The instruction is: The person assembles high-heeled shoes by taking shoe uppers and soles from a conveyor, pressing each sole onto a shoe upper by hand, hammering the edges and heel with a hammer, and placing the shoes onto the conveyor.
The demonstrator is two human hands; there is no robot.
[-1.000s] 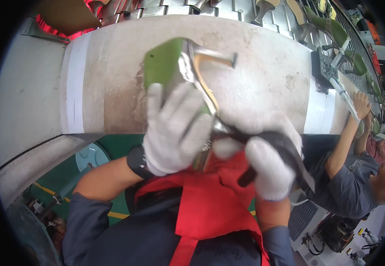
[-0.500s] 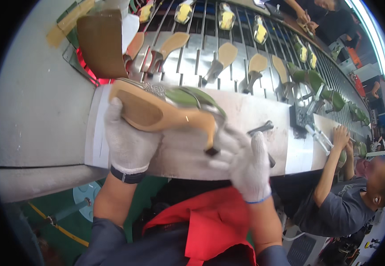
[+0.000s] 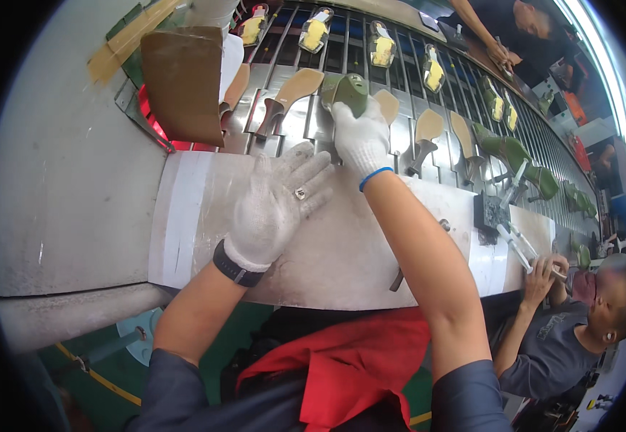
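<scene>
My right hand (image 3: 363, 137), in a white knit glove, reaches over the slatted conveyor and grips a green shoe last (image 3: 354, 90). The shoe around the last is mostly hidden by the glove and the angle. Nearer to me, my left hand (image 3: 270, 205) is palm up over the metal worktop (image 3: 313, 266), fingers apart. A small white label (image 3: 299, 193) with dark print rests at the base of its fingers. Beside the last, several heeled shoes lie with tan soles up, such as one shoe (image 3: 428, 128) to the right.
A brown board (image 3: 183, 86) stands at the conveyor's left end, beside a red glow. A tool's end (image 3: 397, 281) shows beside my right forearm, which hides the rest. A black holder (image 3: 489, 216) with syringe-like tubes stands right. One co-worker (image 3: 579, 338) sits right; another works beyond the conveyor.
The heeled shoe has left my left hand, which now lies open with the label in view. My right hand has moved up and away from me, onto the green last over the conveyor.
</scene>
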